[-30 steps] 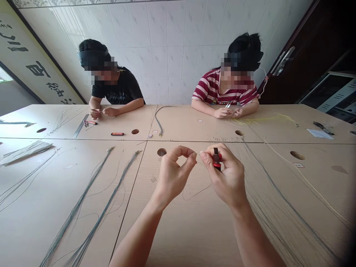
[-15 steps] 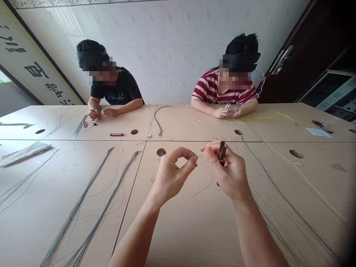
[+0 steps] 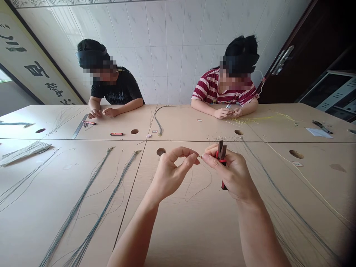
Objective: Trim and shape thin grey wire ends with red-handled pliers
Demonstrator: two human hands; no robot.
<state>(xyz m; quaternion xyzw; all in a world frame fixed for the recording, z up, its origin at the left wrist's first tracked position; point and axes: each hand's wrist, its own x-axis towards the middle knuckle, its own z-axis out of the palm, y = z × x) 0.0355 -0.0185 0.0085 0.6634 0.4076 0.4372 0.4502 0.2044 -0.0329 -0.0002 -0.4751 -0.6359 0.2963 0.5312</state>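
since half a second ago, the right hand [image 3: 233, 170] has come nearer the left hand [image 3: 174, 172], their fingertips now almost meeting. the right fingers grip red-handled pliers [image 3: 222, 162], jaws parted; the left fingers pinch a thin cord [image 3: 200, 191] looping below, over the counter [image 3: 178, 237].

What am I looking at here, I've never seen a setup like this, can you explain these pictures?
There is no machine: the left hand and right hand in front are a person's bare hands. The view comes from a camera worn on that person's head, looking forward and down. The left hand pinches a thin strand that hangs in a loop, with the right fingertips close by; the detail between them is too small to make out. The right hand also holds red-handled pliers. On the table, to the left, lie two bundles of blue-grey strands and, farther off, a red-and-black pen-like stick. Two other people sit across.
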